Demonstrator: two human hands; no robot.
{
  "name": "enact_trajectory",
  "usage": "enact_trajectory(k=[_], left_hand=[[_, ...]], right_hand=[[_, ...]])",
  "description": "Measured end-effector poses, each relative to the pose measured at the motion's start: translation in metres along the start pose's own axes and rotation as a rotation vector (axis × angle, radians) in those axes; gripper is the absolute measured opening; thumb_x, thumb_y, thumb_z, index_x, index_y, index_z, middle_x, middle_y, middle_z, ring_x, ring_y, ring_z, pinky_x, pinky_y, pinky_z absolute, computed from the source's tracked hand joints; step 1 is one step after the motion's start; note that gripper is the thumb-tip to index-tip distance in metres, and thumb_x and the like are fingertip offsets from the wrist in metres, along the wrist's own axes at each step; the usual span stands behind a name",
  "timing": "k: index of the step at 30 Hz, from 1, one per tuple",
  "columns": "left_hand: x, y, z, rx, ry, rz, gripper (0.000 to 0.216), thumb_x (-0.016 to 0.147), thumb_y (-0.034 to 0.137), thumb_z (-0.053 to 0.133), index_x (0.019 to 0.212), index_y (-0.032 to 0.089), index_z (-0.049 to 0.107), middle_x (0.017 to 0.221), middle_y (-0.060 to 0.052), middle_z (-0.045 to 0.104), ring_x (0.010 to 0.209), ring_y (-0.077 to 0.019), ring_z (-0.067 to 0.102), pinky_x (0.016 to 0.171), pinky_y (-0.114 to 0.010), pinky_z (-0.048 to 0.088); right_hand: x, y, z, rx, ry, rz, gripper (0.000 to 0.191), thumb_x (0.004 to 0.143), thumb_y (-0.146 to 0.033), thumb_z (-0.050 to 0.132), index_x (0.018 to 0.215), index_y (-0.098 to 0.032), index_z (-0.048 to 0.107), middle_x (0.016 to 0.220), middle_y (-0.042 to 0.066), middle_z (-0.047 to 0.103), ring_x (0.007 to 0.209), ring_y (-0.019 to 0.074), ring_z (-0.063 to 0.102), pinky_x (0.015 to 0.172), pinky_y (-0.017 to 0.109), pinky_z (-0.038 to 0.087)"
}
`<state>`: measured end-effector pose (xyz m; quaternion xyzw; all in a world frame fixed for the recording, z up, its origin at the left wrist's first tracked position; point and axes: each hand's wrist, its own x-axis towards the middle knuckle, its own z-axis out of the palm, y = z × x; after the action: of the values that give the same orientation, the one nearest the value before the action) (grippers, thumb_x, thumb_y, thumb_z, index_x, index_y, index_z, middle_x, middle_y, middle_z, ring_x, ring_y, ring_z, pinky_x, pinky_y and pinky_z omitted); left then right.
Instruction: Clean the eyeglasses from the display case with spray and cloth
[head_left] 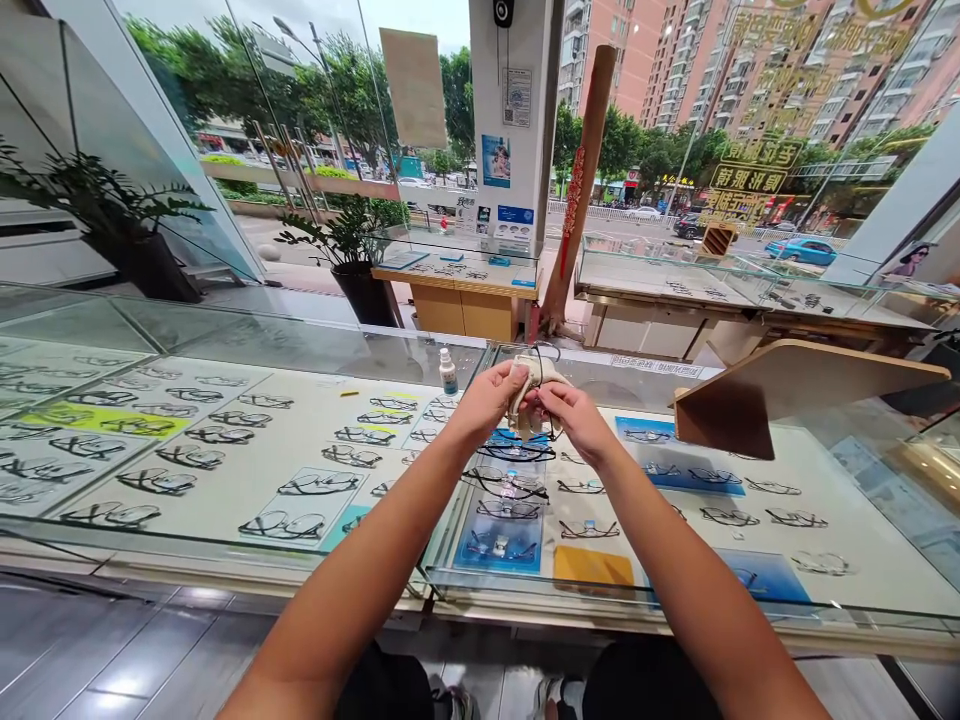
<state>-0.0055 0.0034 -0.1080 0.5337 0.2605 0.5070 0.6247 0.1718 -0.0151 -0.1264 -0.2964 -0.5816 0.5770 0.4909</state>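
Note:
Both arms reach out over a glass display counter [225,560]. My left hand [489,398] and my right hand [568,415] meet above the glass, both closed on a beige cloth [529,385] wrapped around a pair of dark-framed glasses [541,352]. Thin dark temples and part of the rim stick out of the cloth. A small white bottle [448,372] stands on the glass just left of my left hand. Another pair of black glasses [504,483] lies on the counter top below my hands.
Under the glass lie rows of several spectacle frames [187,455] on white and blue trays. A tilted wooden mirror stand [780,390] sits at the right. Beyond are more counters [465,290], potted plants [352,250] and shop windows onto a street.

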Motion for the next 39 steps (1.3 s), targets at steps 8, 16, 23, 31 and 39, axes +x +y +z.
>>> enact_trajectory(k=[8,16,23,31,39], left_hand=[[-0.005,-0.003,0.008,-0.111,0.059,-0.021,0.058,0.07,0.057,0.096,0.101,0.018,0.068,0.075,0.0,0.069,0.056,-0.0121,0.062,0.054,-0.025,0.055],[-0.004,0.004,0.003,-0.055,0.059,-0.009,0.061,0.077,0.074,0.084,0.089,0.018,0.064,0.059,0.001,0.063,0.043,-0.0082,0.052,0.042,-0.019,0.042],[-0.008,0.006,0.007,-0.055,0.001,0.042,0.059,0.07,0.05,0.098,0.108,0.019,0.066,0.061,0.005,0.063,0.045,-0.0077,0.051,0.05,-0.021,0.047],[-0.001,-0.003,0.005,-0.067,0.065,0.047,0.06,0.085,0.078,0.073,0.083,0.019,0.063,0.05,0.003,0.057,0.04,-0.0102,0.047,0.042,-0.023,0.038],[-0.001,-0.006,-0.001,0.014,0.014,-0.039,0.062,0.081,0.072,0.082,0.1,0.013,0.075,0.081,-0.005,0.075,0.07,-0.0162,0.066,0.066,-0.026,0.051]], right_hand=[[0.0,0.005,0.007,-0.027,-0.003,-0.031,0.049,0.081,-0.067,0.084,0.105,-0.024,0.084,0.095,0.005,0.079,0.088,0.0208,0.064,0.084,0.035,0.048],[-0.002,-0.004,0.012,-0.002,-0.015,-0.006,0.049,0.082,-0.069,0.082,0.096,-0.023,0.083,0.092,0.007,0.082,0.087,0.0222,0.068,0.084,0.037,0.05],[-0.002,0.001,0.009,-0.013,-0.033,-0.043,0.044,0.088,-0.067,0.078,0.086,-0.023,0.082,0.089,0.005,0.079,0.08,0.0183,0.06,0.081,0.034,0.047],[-0.005,-0.003,0.015,-0.071,-0.039,-0.036,0.049,0.084,-0.071,0.08,0.087,-0.022,0.084,0.092,0.007,0.08,0.085,0.0214,0.065,0.086,0.037,0.051],[-0.003,-0.021,-0.011,0.014,0.191,-0.225,0.037,0.092,-0.064,0.076,0.093,-0.028,0.083,0.107,0.005,0.082,0.086,0.0198,0.064,0.077,0.032,0.051]])
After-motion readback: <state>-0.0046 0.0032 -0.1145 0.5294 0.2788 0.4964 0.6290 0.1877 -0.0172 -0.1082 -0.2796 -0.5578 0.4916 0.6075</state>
